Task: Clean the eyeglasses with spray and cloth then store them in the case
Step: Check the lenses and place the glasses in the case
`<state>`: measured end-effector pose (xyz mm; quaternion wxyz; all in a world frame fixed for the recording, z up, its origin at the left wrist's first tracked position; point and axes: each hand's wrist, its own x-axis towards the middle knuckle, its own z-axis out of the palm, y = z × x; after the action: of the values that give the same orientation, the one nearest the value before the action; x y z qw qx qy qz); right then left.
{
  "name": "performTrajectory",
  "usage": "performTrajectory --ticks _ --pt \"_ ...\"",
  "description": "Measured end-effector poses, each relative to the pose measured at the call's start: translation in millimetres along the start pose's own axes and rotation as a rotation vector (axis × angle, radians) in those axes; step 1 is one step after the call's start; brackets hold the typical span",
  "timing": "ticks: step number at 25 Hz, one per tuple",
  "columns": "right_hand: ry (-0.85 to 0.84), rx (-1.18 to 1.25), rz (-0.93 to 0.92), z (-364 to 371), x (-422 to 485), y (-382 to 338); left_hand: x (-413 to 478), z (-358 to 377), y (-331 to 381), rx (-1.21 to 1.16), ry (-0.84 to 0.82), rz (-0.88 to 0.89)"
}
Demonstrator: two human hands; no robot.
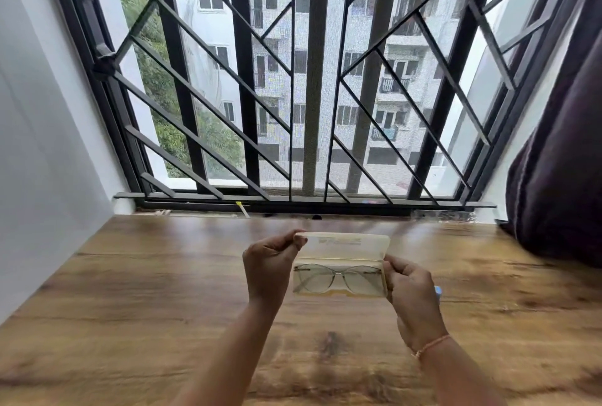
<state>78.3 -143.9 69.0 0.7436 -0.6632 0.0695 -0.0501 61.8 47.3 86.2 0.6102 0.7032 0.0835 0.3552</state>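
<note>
The eyeglasses (337, 277) are lying inside the open case (342, 242), lenses facing up, and are being seen against its pale, translucent yellowish base. The case is being held over the middle of the wooden table (146, 275), toward its far edge, with the lid standing raised and tilted back toward the window. Whether the base is touching the tabletop cannot be told. The left corner of the lid is being pinched between the thumb and curled fingers of the left hand (268, 262). The right end of the base is being gripped by the right hand (412, 288), whose fingers are curling round the edge. A thin orange bracelet (431, 344) is being worn on the right wrist. A small pale-blue object (438, 290) is showing just behind the right hand and is being mostly hidden by it, so what it is cannot be told. Beyond the table, the window is being crossed by a dark metal grille (208, 96) of upright and slanting bars, through which pale apartment blocks and green foliage are being seen. A dark curtain (560, 161) is hanging at the right, its lower folds resting on the table's far right corner, and a white wall (39, 145) is bounding the left side.
</note>
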Motion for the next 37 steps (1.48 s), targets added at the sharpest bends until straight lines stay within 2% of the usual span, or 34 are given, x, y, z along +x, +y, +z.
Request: performTrajectory --ticks 8,13,17,22,28,34,37 --pt "-0.013 -0.12 -0.021 4.9 10.8 52.4 -7.3 10.6 -35.7 0.185 -0.055 -0.199" --pt "-0.025 -0.19 0.004 3.5 29.3 65.7 -14.1 11.9 -53.7 0.131 -0.203 -0.356" --pt "-0.056 -0.197 0.022 7.4 40.0 67.4 -16.0 10.6 -61.8 0.129 -0.236 -0.373" --pt "-0.203 -0.143 0.093 40.1 52.7 64.3 -10.0 -11.7 -74.9 0.109 -0.129 -0.407" --pt "-0.46 -0.123 0.211 110.4 59.7 59.7 -20.9 -59.7 -82.1 0.144 0.071 -0.396" --pt "-0.653 -0.298 0.226 175.9 51.9 65.3 -40.5 -94.1 -92.6 0.155 0.29 -0.463" --pt "-0.734 -0.368 0.237 198.3 49.5 66.0 -44.7 -101.1 -96.9 0.137 0.261 -0.483"
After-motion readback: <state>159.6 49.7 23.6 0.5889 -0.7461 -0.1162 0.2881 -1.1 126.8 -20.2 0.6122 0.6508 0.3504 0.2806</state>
